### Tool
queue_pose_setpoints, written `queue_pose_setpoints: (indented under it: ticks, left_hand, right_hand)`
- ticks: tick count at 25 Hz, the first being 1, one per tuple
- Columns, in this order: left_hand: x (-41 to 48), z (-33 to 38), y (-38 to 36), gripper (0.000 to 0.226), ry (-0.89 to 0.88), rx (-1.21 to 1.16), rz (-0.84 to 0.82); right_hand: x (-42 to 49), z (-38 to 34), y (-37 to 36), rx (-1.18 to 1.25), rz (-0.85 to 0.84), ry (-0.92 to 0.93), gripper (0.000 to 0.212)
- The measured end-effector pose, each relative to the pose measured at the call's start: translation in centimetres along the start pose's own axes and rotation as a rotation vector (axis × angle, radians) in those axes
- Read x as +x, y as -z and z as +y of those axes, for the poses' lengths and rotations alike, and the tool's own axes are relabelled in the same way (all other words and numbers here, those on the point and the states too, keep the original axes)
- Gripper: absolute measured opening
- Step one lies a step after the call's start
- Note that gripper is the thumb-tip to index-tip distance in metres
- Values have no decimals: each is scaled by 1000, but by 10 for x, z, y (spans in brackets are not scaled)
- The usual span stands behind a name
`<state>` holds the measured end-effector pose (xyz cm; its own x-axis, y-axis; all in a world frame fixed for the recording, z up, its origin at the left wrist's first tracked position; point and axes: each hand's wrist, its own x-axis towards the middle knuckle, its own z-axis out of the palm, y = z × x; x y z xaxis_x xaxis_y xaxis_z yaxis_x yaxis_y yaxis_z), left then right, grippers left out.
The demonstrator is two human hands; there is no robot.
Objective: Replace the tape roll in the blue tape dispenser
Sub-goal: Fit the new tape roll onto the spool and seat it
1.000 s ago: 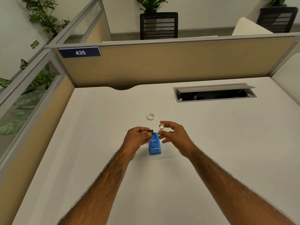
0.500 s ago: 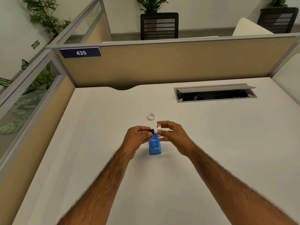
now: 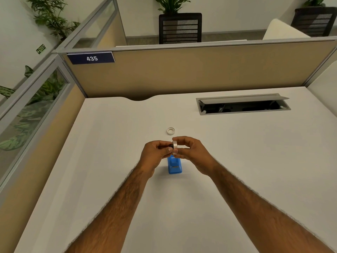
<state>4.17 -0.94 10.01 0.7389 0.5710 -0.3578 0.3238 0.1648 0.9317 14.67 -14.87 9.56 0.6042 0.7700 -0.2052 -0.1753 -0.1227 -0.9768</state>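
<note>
The blue tape dispenser (image 3: 174,165) stands on the white desk (image 3: 237,161) just below my hands, its far end hidden by my fingers. My right hand (image 3: 193,152) pinches a pale tape roll (image 3: 175,147) on edge above the dispenser. My left hand (image 3: 155,154) holds a small black spindle (image 3: 171,146), pressed against the roll's left side. A second, thinner white ring (image 3: 170,130) lies flat on the desk just beyond my hands.
An open cable tray (image 3: 242,105) with a raised grey lid is set into the desk at the back right. Tan partition walls close the desk at the back and the left. Chairs and plants stand behind the partition.
My two hands have come together. The black spindle and the tape roll were a little apart before and now touch above the dispenser.
</note>
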Motion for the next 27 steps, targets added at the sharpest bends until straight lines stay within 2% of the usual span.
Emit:
queue_pose_setpoints:
  ticks: [4, 20, 24, 27]
  left_hand:
    - [1, -1, 0, 21, -32, 23, 2]
    - [5, -13, 7, 23, -5, 46, -56]
    - [7, -17, 7, 24, 10, 73, -88]
    - [8, -19, 4, 25, 23, 62, -50]
  right_hand:
    - [1, 0, 1, -43, -24, -24, 49]
    - [5, 0, 0, -199, -43, -94, 49]
    - [7, 3, 3, -287, -44, -110, 51]
    - [14, 9, 3, -401, -37, -106, 55]
